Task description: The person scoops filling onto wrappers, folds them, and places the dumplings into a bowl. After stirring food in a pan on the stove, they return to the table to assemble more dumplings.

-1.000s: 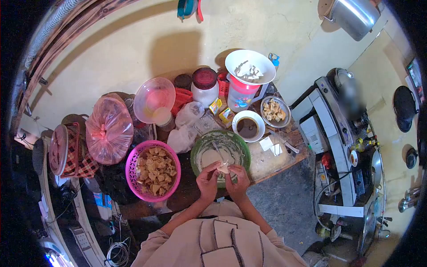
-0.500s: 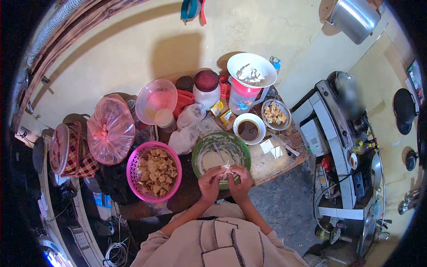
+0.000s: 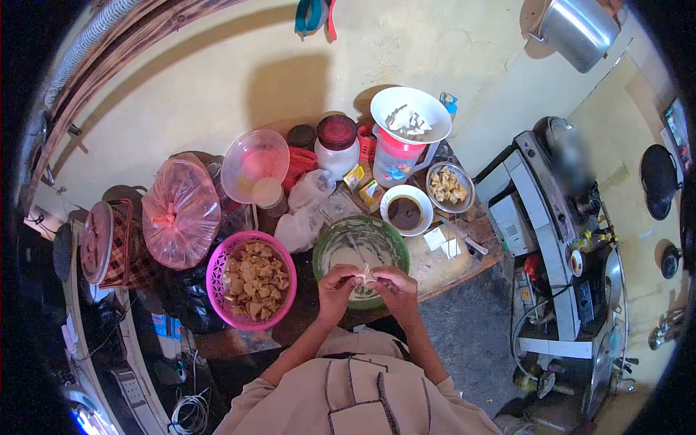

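Note:
My left hand [image 3: 336, 291] and my right hand [image 3: 398, 291] meet over the near side of a green basin [image 3: 405, 259]. Between their fingertips they pinch a small pale piece with pointed corners, which looks like a folded dumpling wrapper [image 3: 366, 276]. Whitish paste [image 3: 344, 257] coats the inside of the basin, and a spoon [image 3: 355, 245] leans in it. To the right of the basin lie white square wrappers [image 3: 435, 238] on a floury board [image 3: 435, 273]. What is inside the folded piece cannot be made out.
A pink basket [image 3: 212, 286] of brown chunks stands left. Behind are a bowl of dark liquid [image 3: 424, 224], a metal bowl [image 3: 471, 194] of folded pieces, a jug [image 3: 395, 165] topped by a white bowl [image 3: 435, 109], and a knife [image 3: 475, 246]. A stove [image 3: 540, 167] is right.
My fingers have shifted on the pale piece, and its upper tip no longer stands up as high. Both hands have moved slightly, my right hand a little to the right. Everything else stays put.

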`<state>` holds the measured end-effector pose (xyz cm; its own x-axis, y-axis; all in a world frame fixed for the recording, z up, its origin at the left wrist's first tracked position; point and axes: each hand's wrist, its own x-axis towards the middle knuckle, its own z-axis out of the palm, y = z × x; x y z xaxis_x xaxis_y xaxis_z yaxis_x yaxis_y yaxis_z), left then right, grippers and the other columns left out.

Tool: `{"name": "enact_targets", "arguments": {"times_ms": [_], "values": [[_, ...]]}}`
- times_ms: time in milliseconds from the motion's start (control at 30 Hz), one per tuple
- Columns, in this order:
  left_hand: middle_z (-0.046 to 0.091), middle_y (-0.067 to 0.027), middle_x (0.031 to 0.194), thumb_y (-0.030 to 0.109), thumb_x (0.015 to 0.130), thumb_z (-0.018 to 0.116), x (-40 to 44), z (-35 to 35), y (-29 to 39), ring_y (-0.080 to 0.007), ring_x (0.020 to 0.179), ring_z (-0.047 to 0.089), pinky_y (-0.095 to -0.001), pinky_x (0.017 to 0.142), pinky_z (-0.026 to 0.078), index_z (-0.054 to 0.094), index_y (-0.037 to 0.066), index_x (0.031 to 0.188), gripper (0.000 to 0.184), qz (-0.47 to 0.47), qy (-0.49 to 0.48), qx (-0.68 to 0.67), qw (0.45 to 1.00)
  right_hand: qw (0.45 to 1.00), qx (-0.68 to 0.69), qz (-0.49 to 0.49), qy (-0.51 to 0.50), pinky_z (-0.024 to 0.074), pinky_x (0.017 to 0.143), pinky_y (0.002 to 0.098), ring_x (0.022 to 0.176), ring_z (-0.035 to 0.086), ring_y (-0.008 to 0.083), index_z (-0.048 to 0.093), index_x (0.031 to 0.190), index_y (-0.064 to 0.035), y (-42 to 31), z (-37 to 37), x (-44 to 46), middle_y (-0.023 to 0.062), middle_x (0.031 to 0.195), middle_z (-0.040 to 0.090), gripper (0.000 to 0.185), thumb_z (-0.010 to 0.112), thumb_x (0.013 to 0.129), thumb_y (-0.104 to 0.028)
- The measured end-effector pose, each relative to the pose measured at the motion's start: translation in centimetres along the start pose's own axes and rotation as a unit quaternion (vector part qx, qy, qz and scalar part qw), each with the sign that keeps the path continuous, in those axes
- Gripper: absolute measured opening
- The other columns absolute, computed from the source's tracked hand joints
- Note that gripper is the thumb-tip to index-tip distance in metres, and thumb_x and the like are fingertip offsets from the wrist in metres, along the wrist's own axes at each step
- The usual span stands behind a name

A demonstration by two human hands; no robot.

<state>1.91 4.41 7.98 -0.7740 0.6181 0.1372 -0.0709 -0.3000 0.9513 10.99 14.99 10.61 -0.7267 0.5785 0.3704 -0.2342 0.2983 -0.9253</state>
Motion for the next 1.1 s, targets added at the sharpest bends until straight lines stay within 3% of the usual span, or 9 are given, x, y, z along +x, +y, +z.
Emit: {"name": "enact_targets", "arguments": {"times_ms": [267,367,467,567,667,867,967,1100], "values": [[0.055,-0.0079,0.087,-0.007,0.070,0.059,0.3,-0.4,0.7,-0.0155,0.082,0.054,-0.0239,0.075,0.042,0.059,0.001,0.084,0.016,-0.006,-0.051,-0.005,0.999,0.995,0.078,0.056,0.003,0.0482,0.064,0.0249,0.076,0.058,0.0151,0.057,0.083,0.0000,-0.3,-0.4,0.1,0.0094,0.079,0.059,0.015,0.059,0.070,0.008],[0.056,-0.0063,0.087,-0.007,0.071,0.059,0.7,-0.7,1.0,-0.0131,0.081,0.054,-0.0235,0.074,0.042,0.059,0.001,0.087,0.017,-0.020,-0.110,0.001,0.994,0.996,0.005,0.082,-0.036,0.0478,0.063,0.0246,0.076,0.058,0.0137,0.056,0.084,-0.0004,0.1,-1.3,0.2,0.0086,0.079,0.059,0.016,0.060,0.070,0.006],[0.056,-0.0038,0.086,-0.004,0.074,0.058,0.7,-0.6,2.0,-0.0102,0.079,0.053,-0.0233,0.073,0.042,0.058,0.001,0.089,0.016,-0.115,-0.102,-0.003,0.988,0.990,0.034,0.131,-0.045,0.0465,0.069,0.0232,0.079,0.056,0.0131,0.054,0.088,0.0008,0.2,-1.5,0.1,0.0073,0.083,0.055,0.023,0.061,0.068,0.009],[0.057,-0.0016,0.084,0.002,0.077,0.057,0.6,-0.5,2.1,-0.0079,0.076,0.052,-0.0226,0.071,0.042,0.058,0.001,0.089,0.012,-0.147,-0.089,-0.018,0.985,0.993,0.041,0.104,-0.043,0.0457,0.068,0.0236,0.077,0.055,0.0117,0.052,0.091,-0.0010,-0.5,-1.1,0.3,0.0053,0.081,0.054,0.027,0.063,0.067,0.007],[0.056,-0.0007,0.081,0.008,0.079,0.057,0.7,-0.5,2.1,-0.0071,0.075,0.051,-0.0212,0.070,0.040,0.057,0.001,0.088,0.011,-0.166,-0.099,0.034,0.981,0.991,-0.079,0.088,-0.054,0.0454,0.065,0.0253,0.074,0.057,0.0135,0.053,0.090,-0.0027,-1.1,-1.0,0.5,0.0063,0.080,0.058,0.026,0.066,0.067,0.001],[0.055,-0.0011,0.083,0.009,0.079,0.057,0.6,-0.5,1.7,-0.0073,0.077,0.050,-0.0204,0.070,0.039,0.054,0.002,0.089,0.012,-0.125,-0.098,0.009,0.987,0.993,-0.078,0.071,-0.062,0.0449,0.065,0.0275,0.072,0.056,0.0165,0.053,0.091,-0.0032,-2.4,-0.6,1.1,0.0069,0.078,0.057,0.029,0.067,0.065,-0.002],[0.054,-0.0013,0.083,0.009,0.079,0.056,0.6,-0.1,2.1,-0.0080,0.078,0.050,-0.0208,0.071,0.040,0.053,0.002,0.089,0.013,-0.157,-0.080,0.023,0.984,0.982,-0.155,-0.011,-0.109,0.0449,0.063,0.0282,0.071,0.056,0.0186,0.054,0.090,-0.0036,-3.1,-0.9,1.7,0.0085,0.078,0.056,0.028,0.065,0.065,0.000],[0.054,-0.0015,0.083,0.011,0.080,0.056,0.4,0.0,1.0,-0.0084,0.077,0.051,-0.0220,0.071,0.041,0.053,0.002,0.090,0.014,-0.192,-0.063,-0.067,0.977,0.985,-0.146,0.015,-0.085,0.0450,0.062,0.0292,0.071,0.056,0.0214,0.054,0.089,-0.0033,-2.6,-0.9,1.4,0.0106,0.079,0.056,0.025,0.061,0.066,0.003]]}}
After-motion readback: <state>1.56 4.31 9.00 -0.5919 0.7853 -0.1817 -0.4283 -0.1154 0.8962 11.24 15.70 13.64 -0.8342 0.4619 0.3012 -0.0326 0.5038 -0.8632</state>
